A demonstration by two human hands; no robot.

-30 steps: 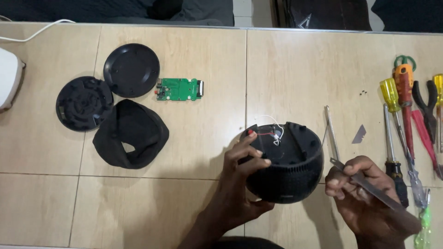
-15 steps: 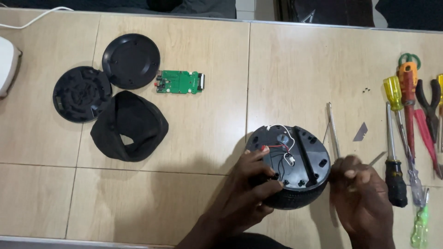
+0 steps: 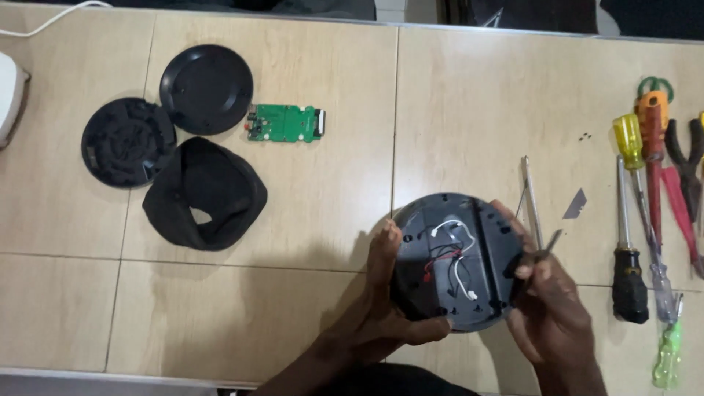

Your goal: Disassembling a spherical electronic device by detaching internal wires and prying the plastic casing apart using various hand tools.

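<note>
— The round black housing [image 3: 455, 262]: where do you have it?

— You have it on the pale tiled table [image 3: 323, 205], near the front edge, its open side turned up so that white and red wires show inside. Your left hand [image 3: 381, 308] clasps its left rim, thumb under the lower edge and fingers laid up along the side. Your right hand [image 3: 546, 308] presses against its right rim, closed narrowly around a thin metal tool [image 3: 548, 242] whose tip sticks up just right of the housing.

— And beside the housing?

— Just right of it lies a slim metal rod [image 3: 531, 194], then a small grey blade [image 3: 575, 205]. Farther right is a row of screwdrivers [image 3: 631, 242] with yellow, orange and black handles, and pliers [image 3: 686, 169] at the table's right edge.

— To its left?

— Well apart to the upper left lies a green circuit board [image 3: 284, 123]. Beyond that are a smooth black disc [image 3: 207, 89], a ribbed black disc [image 3: 128, 143] and a black fabric sleeve [image 3: 204, 194], the three touching one another.
</note>
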